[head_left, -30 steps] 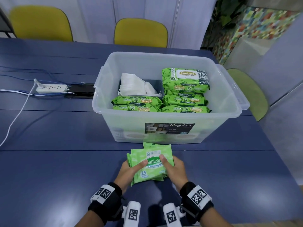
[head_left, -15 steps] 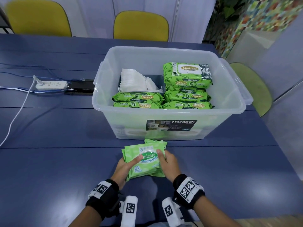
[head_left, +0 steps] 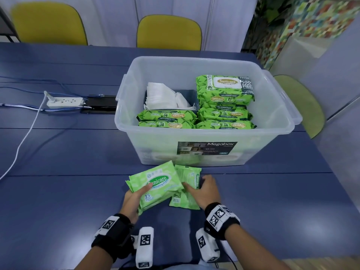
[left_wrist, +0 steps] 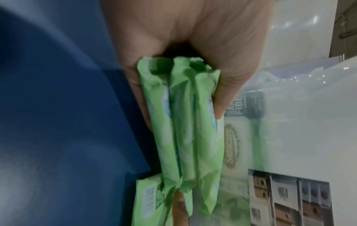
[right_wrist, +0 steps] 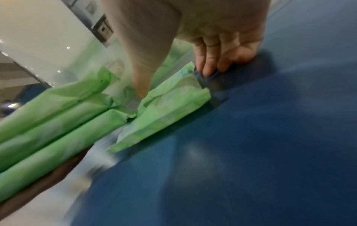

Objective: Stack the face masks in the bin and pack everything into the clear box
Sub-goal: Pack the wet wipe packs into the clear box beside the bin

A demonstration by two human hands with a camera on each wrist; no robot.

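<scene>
The head view is evenly and brightly lit from overhead, with soft shadows cast on the blue table (head_left: 58,152) beside the clear box (head_left: 272,117) and strong wide-angle bending seen toward the edges. Both wrist views are dimmer and heavily blurred: the small wipe packs (left_wrist: 185,122) are smeared, and the table (right_wrist: 270,152) is rendered as soft blue streaks with pale glare patches. Small specular highlights are caught on the clear box (left_wrist: 289,30), and print behind its wall is hazed.

Right hand (head_left: 206,191) fingers (right_wrist: 207,61) hidden behind blurred wipe pack (right_wrist: 166,113).
</scene>
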